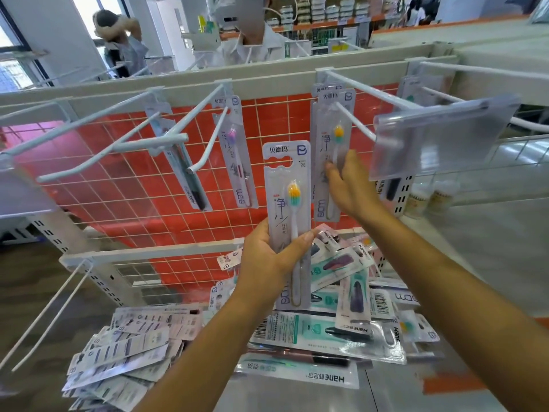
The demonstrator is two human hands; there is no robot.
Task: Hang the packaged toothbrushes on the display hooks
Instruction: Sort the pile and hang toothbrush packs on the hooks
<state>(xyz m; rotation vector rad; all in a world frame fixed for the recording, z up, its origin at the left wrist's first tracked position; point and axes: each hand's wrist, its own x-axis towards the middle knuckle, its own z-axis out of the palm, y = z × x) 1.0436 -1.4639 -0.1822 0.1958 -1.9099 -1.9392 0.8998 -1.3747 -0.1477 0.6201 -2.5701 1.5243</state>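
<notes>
Well, loose toothbrush packs (312, 331) are heaped on the shelf (386, 392) below the red wire grid (142, 188). In front of the grid, the left hand (267, 260) grips one upright pack (286, 203), fingers curled round it. Higher against the grid, the right hand (347, 187), fingers straight, touches a hung pack (326, 144) on a hook (356, 123).

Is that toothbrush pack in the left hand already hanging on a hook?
Not yet. The left hand grips the toothbrush pack upright in front of the rack, and no hook passes through its top slot.
</notes>
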